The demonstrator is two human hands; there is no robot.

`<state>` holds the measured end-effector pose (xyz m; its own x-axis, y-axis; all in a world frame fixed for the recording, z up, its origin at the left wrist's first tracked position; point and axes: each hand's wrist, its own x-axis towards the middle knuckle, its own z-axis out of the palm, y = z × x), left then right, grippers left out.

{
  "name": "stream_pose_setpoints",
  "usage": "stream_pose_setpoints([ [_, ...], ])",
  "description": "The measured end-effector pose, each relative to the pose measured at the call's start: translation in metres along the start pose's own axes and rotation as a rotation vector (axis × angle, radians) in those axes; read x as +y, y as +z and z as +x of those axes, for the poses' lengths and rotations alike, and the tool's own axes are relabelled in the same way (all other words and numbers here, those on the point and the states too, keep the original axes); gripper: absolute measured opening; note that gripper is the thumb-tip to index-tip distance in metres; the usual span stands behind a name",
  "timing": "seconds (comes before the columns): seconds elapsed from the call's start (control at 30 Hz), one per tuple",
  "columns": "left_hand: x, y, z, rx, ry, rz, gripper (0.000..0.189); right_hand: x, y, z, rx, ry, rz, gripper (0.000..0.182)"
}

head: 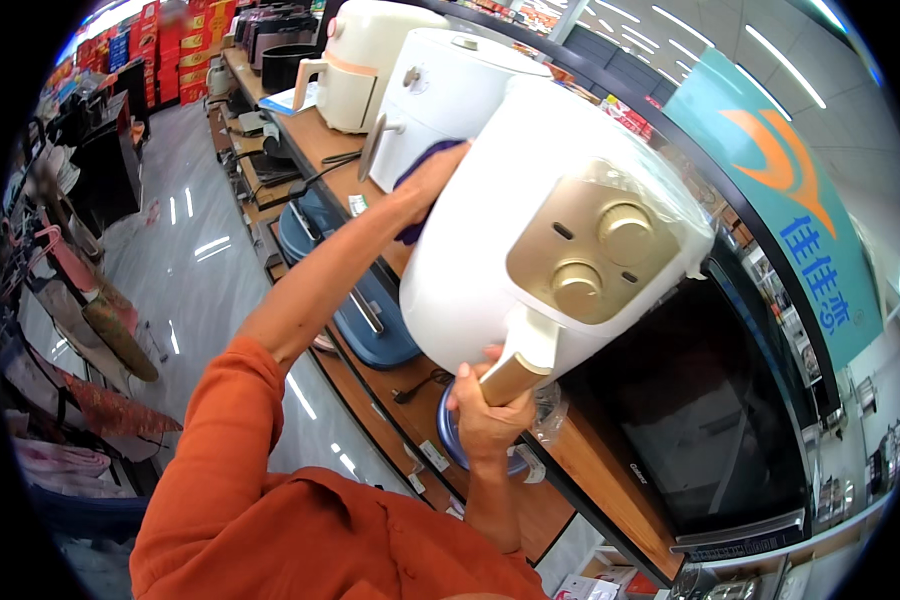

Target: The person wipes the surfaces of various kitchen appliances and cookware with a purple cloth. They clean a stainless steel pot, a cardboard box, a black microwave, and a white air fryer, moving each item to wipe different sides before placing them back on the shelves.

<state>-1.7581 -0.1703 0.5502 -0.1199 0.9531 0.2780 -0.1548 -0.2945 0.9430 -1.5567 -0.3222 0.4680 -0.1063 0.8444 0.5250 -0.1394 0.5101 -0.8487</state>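
A white air fryer (465,225) with a gold control panel (592,240) and two knobs stands tilted in the view, clear plastic film over its top. My right hand (491,420) is closed around its white and gold handle (517,375). On the fryer's far left side, my left hand (439,176) is at a dark purple cloth (412,225); its fingers are partly hidden behind the fryer. Behind it are a second white air fryer (442,97) and a cream one (375,52) with an orange-trimmed handle.
The wooden shelf (607,480) carries a black glass-fronted appliance (705,397) at right. Blue lidded cookers (375,322) sit on a lower shelf. A teal sign (787,202) rises behind. Across the tiled aisle (195,202) at left hang aprons or cloths (90,300).
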Motion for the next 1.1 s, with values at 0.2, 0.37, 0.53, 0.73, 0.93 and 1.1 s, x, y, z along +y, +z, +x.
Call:
stream_pose_setpoints([
  [0.2, 0.073, 0.028, 0.005, 0.033, 0.219, -0.149, 0.048, 0.008, -0.018, 0.004, -0.155, -0.020, -0.070, 0.035],
  [0.37, 0.086, 0.022, 0.009, 0.065, 0.332, 0.043, 0.055, -0.029, -0.064, 0.018, -0.351, -0.097, -0.348, 0.038],
  [0.53, 0.071, 0.017, 0.027, -0.044, 0.346, -0.101, 0.054, -0.087, -0.090, 0.037, -0.009, -0.395, -0.526, 0.038],
  [0.73, 0.077, 0.009, 0.036, -0.197, 0.176, -0.306, 0.036, -0.114, -0.061, 0.079, 0.016, -0.685, -0.979, 0.052],
  [0.93, 0.078, -0.007, 0.044, -0.260, 0.206, -0.284, 0.033, -0.105, -0.023, 0.075, 0.058, -0.630, -1.397, 0.057],
  [1.1, 0.067, -0.018, 0.047, -0.161, 0.438, 0.013, 0.048, -0.099, -0.009, 0.079, 0.175, -0.722, -1.524, 0.053],
])
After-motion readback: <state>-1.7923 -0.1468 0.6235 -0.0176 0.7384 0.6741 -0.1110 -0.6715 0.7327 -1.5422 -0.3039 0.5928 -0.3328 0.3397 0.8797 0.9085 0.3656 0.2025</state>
